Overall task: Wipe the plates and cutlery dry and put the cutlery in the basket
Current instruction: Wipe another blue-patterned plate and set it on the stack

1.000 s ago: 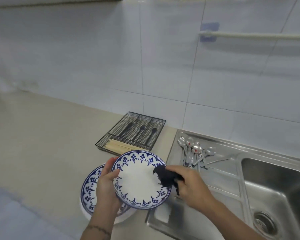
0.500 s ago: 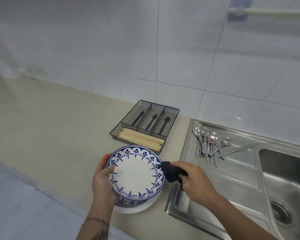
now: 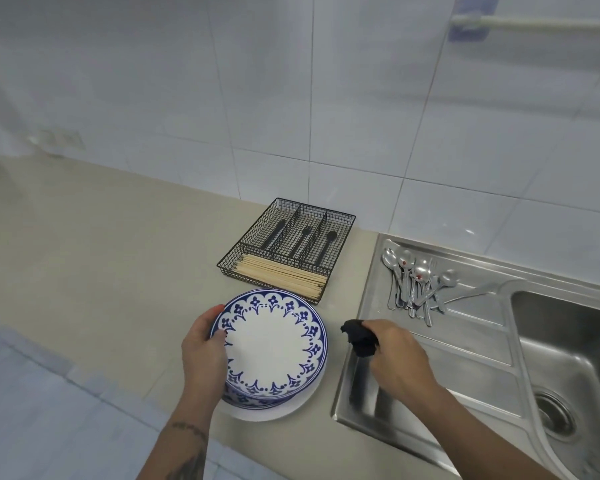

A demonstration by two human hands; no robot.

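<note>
Left hand (image 3: 203, 351) fingers grip the top plate (image 3: 272, 344) on what looks like a stack; right hand (image 3: 392, 355) clutches a dark cloth (image 3: 358, 339)

Both forearms are bare, with no sleeves reaching into view. The left forearm (image 3: 184, 452) carries dark tattoo marks: a thin band of ink runs across it a little below the wrist, and a larger, darker shape lies further down near the picture's lower edge, its design too blurred to read. The left hand (image 3: 203, 355) and right hand (image 3: 397, 356) are bare too.
</note>
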